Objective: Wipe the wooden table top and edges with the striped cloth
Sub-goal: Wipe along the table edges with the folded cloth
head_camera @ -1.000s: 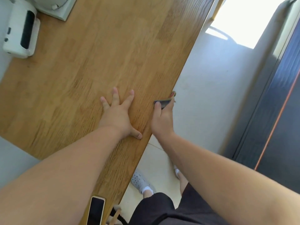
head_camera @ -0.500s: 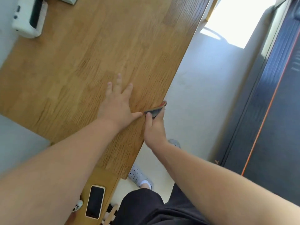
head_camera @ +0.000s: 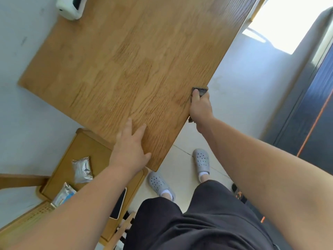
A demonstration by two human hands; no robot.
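Observation:
The wooden table top (head_camera: 126, 60) fills the upper middle of the head view, its long right edge running diagonally down to a near corner. My right hand (head_camera: 200, 105) grips that right edge, closed on the dark cloth (head_camera: 201, 90), which is folded over the edge and mostly hidden by my fingers; a small bit also shows below my palm. My left hand (head_camera: 130, 150) lies flat on the table top close to the near corner, fingers spread, holding nothing.
A white device (head_camera: 71, 7) stands at the table's far left. Below the near corner is a lower wooden chair seat (head_camera: 86, 147) carrying two foil packets (head_camera: 82, 169) and a phone (head_camera: 119, 204). My feet in grey clogs (head_camera: 201, 162) stand on the pale floor. A dark door (head_camera: 317, 98) is at right.
The view has pulled back toward the table's near corner. My left hand has slid down to that corner. My right hand still runs the cloth along the right edge.

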